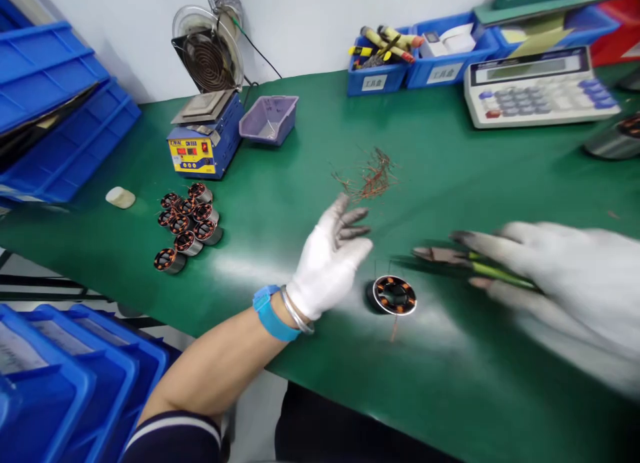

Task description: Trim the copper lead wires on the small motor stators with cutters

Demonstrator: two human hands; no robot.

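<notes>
My left hand (327,263), in a white glove with darkened fingertips, hovers over the green table with its fingers apart and nothing in them. Just right of it a motor stator (395,295), a metal ring with copper windings, lies on the table with thin wire ends sticking out. My right hand (560,276), also gloved and blurred by motion, grips green-handled cutting pliers (443,255). Their jaws point left, above and to the right of the stator, apart from it. Beyond my left hand lies a loose heap of copper wire clippings (375,175).
Several stators (187,224) stand grouped at left, near a solder pot (205,139) and a purple tray (269,119). At the back are a blue tool box (376,83) and a calculator (540,93). Blue bins (65,376) flank the table's left side.
</notes>
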